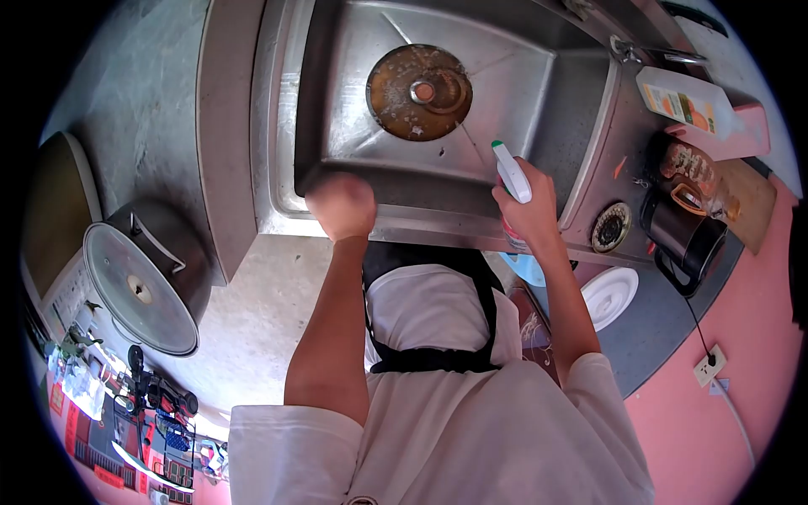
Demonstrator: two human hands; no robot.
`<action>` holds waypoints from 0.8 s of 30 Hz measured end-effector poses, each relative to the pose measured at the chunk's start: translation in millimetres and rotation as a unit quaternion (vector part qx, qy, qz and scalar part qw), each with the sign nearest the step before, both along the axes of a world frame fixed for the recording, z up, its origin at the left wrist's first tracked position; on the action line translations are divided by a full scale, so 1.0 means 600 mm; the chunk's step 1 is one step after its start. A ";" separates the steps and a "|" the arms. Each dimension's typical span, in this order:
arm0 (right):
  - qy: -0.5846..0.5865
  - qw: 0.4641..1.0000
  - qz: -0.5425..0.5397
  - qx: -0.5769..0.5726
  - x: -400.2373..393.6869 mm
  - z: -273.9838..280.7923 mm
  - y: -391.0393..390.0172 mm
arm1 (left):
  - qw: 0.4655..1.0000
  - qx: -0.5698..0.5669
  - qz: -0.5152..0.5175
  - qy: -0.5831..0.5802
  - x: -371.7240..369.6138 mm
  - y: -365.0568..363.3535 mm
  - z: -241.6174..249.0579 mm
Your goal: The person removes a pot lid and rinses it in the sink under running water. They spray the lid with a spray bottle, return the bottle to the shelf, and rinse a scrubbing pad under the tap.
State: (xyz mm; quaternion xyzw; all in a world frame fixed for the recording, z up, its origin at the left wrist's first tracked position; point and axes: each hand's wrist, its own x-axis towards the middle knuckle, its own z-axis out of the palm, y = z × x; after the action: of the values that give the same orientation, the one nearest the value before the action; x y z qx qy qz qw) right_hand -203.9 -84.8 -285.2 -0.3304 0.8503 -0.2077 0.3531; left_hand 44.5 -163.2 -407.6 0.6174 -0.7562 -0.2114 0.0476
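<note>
White plastic trigger sprayer (515, 174), right hand (539, 206) closed around it; best aimed ahead into the rectangular steel basin (505, 93). Left hand (343, 210): blurred, opening and contents unclear.

The sink (513, 93) at the top centre is smooth bare metal with a soft shine; the drain cover (387, 101) in it looks brown and stained, with a blotchy surface. At the left, the pot (181, 261) is brushed-looking metal, its lid (126, 282) glossy. The spray bottle (515, 177) right of centre has a smooth white and green plastic head. At the upper right, the jug (686, 101) is translucent plastic; below it, the kettle (686, 240) is dark and glossy. The shirt (471, 429) at the bottom is matt white cloth.
</note>
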 end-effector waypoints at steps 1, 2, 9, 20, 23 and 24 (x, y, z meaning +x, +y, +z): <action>0.003 0.999 0.020 0.036 -0.001 -0.001 0.006 | 1.000 -0.018 -0.010 0.007 0.000 -0.001 0.001; 0.005 0.997 0.041 0.072 -0.002 0.000 0.011 | 0.999 -0.035 -0.021 0.014 0.000 -0.001 0.003; -0.023 0.989 0.061 0.132 0.002 0.007 0.026 | 0.999 -0.039 -0.004 -0.009 -0.009 -0.004 0.022; -0.090 0.994 0.030 0.057 0.004 -0.009 0.024 | 1.000 -0.022 -0.004 -0.009 -0.006 -0.001 0.017; -0.057 0.997 -0.008 0.049 -0.004 0.001 0.016 | 0.999 -0.042 0.007 0.011 -0.006 0.002 0.013; -0.061 0.997 -0.013 0.045 -0.003 0.003 0.014 | 0.999 -0.041 0.007 0.009 -0.006 0.002 0.016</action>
State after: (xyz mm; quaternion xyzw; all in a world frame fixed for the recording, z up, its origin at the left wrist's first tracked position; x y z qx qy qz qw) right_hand -205.6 -76.7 -283.3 -0.2901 0.8398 -0.1932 0.4162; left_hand 40.9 -161.8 -397.9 0.6184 -0.7594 -0.1853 0.0812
